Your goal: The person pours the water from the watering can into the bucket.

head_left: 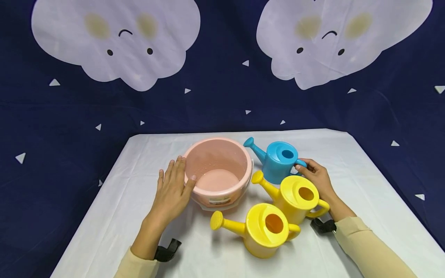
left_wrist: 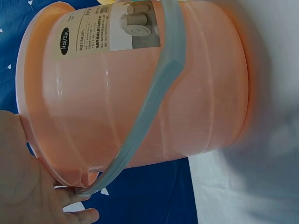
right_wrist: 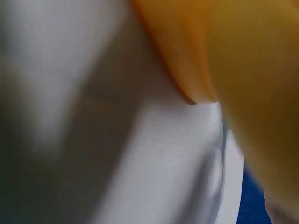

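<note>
A pink bucket (head_left: pixel 217 152) stands upright on the white-covered table. My left hand (head_left: pixel 171 193) rests against its left rim with fingers straight; the left wrist view shows the bucket's grey handle (left_wrist: pixel 149 107) hanging along its side, near the fingers. To the bucket's right is a blue watering can (head_left: pixel 272 166), its spout towards the bucket. My right hand (head_left: pixel 318 179) pinches the blue can's handle. Nearer me stand two yellow watering cans, the rear one (head_left: pixel 290 200) below the right hand and the front one (head_left: pixel 259 231) beside it. Yellow plastic (right_wrist: pixel 254 70) fills much of the blurred right wrist view.
The white cloth (head_left: pixel 194 258) covers the table, whose far edge meets a dark blue backdrop (head_left: pixel 222 104) with printed clouds and triangles. Black straps (head_left: pixel 167 251) are on both wrists. A printed label (left_wrist: pixel 110 30) is on the bucket's side.
</note>
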`<state>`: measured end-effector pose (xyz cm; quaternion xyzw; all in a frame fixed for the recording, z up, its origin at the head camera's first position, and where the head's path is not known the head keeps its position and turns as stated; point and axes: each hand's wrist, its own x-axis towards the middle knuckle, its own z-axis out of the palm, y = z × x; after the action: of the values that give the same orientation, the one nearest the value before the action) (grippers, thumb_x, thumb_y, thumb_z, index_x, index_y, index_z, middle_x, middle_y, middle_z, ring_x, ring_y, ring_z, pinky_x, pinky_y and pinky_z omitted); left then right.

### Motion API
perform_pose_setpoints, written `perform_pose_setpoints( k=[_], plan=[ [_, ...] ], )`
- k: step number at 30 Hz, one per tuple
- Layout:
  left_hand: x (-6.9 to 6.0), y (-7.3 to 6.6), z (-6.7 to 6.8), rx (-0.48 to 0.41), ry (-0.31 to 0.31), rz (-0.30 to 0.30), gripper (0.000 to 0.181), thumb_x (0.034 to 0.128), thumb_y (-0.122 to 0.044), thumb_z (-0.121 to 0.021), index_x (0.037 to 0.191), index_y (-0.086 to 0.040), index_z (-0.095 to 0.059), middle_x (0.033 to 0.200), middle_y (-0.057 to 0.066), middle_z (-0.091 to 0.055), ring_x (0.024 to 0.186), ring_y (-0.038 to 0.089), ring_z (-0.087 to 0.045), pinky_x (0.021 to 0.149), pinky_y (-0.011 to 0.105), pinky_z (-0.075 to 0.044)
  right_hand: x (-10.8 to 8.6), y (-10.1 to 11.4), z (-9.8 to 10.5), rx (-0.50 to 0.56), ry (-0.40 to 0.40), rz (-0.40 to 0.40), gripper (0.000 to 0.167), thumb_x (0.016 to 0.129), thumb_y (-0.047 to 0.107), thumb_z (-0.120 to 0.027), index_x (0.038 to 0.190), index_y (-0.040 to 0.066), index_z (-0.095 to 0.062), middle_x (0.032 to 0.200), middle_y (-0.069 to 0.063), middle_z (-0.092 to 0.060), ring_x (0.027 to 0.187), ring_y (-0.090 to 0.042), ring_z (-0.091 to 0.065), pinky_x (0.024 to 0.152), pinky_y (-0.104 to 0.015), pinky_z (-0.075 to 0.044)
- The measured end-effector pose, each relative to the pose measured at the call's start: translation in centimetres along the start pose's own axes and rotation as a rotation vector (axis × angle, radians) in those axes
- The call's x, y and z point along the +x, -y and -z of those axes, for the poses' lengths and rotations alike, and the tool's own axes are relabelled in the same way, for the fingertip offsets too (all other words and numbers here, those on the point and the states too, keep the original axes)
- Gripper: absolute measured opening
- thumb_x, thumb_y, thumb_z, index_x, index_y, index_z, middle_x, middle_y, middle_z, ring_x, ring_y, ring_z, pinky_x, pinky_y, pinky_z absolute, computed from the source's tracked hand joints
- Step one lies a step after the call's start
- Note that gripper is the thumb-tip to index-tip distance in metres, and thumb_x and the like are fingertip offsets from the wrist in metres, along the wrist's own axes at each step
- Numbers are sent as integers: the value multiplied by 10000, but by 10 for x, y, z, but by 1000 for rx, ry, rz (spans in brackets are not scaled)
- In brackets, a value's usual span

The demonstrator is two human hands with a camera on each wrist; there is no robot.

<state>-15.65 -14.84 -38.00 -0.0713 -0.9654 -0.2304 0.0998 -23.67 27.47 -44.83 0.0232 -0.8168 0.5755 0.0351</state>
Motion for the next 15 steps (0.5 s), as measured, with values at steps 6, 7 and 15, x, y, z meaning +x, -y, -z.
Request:
perform_pose_setpoints(
  k=[6, 7, 15],
  plan=[
    [-1, 0, 0, 2, 0, 1, 684, 995, -524, -250, 1524, -105, -138, 1599, 95, -133, 1485, 310, -64, 1169, 574, 8, -7, 16, -3, 32, -25, -10, 438, 929, 327, -583, 1272, 57, -543, 1025, 212, -613, 949, 53, -580, 789, -120, -508],
    [-1, 0, 0, 3, -1, 0, 684, 995, -526, -247, 1524, -106, -137, 1599, 95, -133, 1485, 310, -64, 1169, 574, 6, -7, 18, -3, 31, -29, -11, 434, 930, 327, -583, 1267, 56, -546, 1021, 214, -615, 948, 55, -580, 792, -124, -509],
    [-1, -1, 0, 7, 0, 2, 686, 994, -532, -237, 1525, -110, -134, 1602, 83, -122, 1487, 305, -62, 1168, 577, -5, -11, 25, -6, 56, -46, -31, 409, 929, 319, -585, 1230, 42, -569, 983, 194, -641, 943, 30, -596, 766, -106, -509]
  ],
)
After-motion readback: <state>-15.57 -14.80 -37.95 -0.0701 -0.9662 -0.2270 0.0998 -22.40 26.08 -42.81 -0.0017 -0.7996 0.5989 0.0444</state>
